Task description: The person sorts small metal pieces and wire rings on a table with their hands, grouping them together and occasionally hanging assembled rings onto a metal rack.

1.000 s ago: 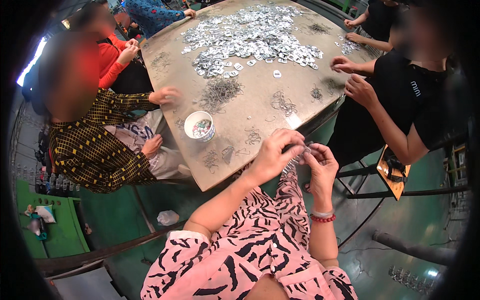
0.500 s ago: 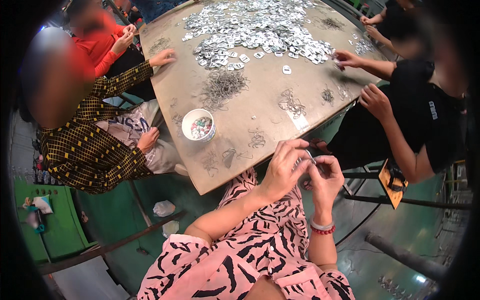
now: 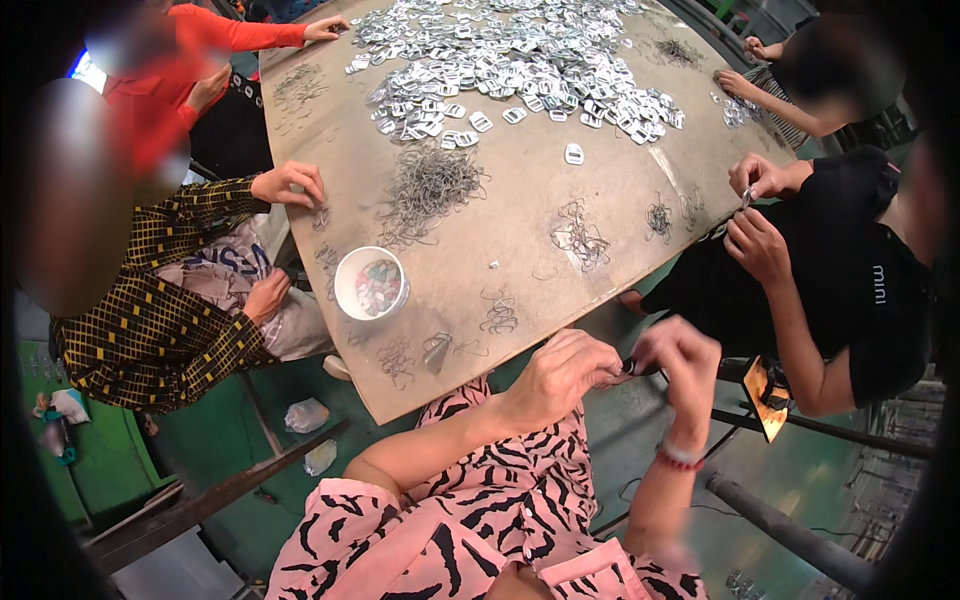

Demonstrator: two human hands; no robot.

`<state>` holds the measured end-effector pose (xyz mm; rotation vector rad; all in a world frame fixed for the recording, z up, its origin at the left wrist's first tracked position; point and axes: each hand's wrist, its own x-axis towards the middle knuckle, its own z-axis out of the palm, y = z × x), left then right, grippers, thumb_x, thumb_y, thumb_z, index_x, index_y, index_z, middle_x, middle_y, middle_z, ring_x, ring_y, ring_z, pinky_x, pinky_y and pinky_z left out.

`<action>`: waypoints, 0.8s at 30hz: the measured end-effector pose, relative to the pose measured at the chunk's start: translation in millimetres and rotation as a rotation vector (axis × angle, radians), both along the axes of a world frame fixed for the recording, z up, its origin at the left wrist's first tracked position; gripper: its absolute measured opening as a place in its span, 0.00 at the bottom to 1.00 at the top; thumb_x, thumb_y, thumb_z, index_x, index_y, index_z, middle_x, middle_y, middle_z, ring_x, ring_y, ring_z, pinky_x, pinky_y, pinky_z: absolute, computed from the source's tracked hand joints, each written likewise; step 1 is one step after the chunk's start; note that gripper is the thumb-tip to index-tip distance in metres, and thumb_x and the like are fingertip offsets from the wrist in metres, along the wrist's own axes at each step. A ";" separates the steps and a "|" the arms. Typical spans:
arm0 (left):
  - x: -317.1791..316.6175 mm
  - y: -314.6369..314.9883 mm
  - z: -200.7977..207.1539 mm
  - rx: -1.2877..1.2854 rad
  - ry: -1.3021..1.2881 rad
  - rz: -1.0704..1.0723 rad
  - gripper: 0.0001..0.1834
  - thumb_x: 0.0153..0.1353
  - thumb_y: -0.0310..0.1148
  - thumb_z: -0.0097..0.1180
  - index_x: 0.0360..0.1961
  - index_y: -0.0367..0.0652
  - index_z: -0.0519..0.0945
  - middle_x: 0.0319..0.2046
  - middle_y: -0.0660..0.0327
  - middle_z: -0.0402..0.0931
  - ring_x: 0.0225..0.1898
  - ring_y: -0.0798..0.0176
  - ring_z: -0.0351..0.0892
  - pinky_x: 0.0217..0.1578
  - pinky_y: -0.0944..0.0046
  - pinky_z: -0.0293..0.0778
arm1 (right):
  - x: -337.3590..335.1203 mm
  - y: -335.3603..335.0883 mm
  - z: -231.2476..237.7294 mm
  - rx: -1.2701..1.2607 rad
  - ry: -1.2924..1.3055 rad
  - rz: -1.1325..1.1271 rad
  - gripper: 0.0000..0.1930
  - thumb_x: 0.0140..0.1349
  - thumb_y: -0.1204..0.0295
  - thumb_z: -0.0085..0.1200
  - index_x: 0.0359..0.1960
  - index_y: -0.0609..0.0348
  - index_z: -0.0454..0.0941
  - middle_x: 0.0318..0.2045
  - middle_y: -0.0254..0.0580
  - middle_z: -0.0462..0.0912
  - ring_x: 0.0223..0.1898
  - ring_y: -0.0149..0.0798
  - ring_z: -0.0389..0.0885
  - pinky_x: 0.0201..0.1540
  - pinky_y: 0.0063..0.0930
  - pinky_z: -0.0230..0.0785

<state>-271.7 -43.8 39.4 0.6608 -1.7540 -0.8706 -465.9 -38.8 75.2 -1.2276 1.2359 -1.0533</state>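
Just off the table's near edge, my left hand (image 3: 572, 378) is closed, pinching what looks like a small metal buckle (image 3: 627, 368); only a dark sliver of it shows at the fingertips. My right hand (image 3: 682, 365), wearing a red bead bracelet, is bent in close beside it. Its curled fingers are smeared by motion, and whatever they hold cannot be made out. Small bundles of thin bent wire pieces (image 3: 498, 316) lie on the table close to my hands. A larger wire heap (image 3: 432, 190) lies farther off, below a big pile of silver buckles (image 3: 520, 70).
A white tub (image 3: 345, 293) with small coloured pieces stands near the left table edge (image 3: 300, 250). One buckle (image 3: 573, 154) lies apart from the pile. People sit along both sides; one at the right holds a buckle (image 3: 746, 198). Metal bars (image 3: 790, 535) cross the floor below.
My right hand has shifted right and turned, blurring. The left still pinches. My view has tilted a little. The person at right has drawn both hands together; the left neighbour's hand has moved nearer the table edge.
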 end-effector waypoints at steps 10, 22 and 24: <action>9.8 22.9 9.2 0.066 -0.074 -0.006 0.10 0.45 0.19 0.60 0.30 0.38 0.74 0.29 0.59 0.75 0.33 0.54 0.75 0.38 0.57 0.70 | 43.1 -265.8 -119.7 -0.544 0.958 0.068 0.25 0.51 0.82 0.52 0.53 0.47 0.73 0.38 0.47 0.76 0.40 0.48 0.74 0.46 0.35 0.68; 19.7 43.1 7.6 0.028 -0.010 0.025 0.07 0.50 0.24 0.58 0.30 0.39 0.73 0.27 0.58 0.75 0.31 0.55 0.74 0.35 0.59 0.68 | 20.9 -220.8 -93.0 -0.049 0.454 -0.146 0.10 0.48 0.72 0.63 0.24 0.64 0.74 0.21 0.42 0.77 0.22 0.33 0.77 0.26 0.23 0.68; 15.5 41.8 11.3 0.009 0.019 0.051 0.06 0.50 0.25 0.58 0.28 0.39 0.73 0.25 0.59 0.74 0.29 0.55 0.74 0.34 0.60 0.68 | 7.6 -194.5 -82.0 -0.139 0.047 -0.264 0.08 0.52 0.74 0.61 0.26 0.65 0.74 0.23 0.36 0.77 0.26 0.30 0.77 0.29 0.19 0.70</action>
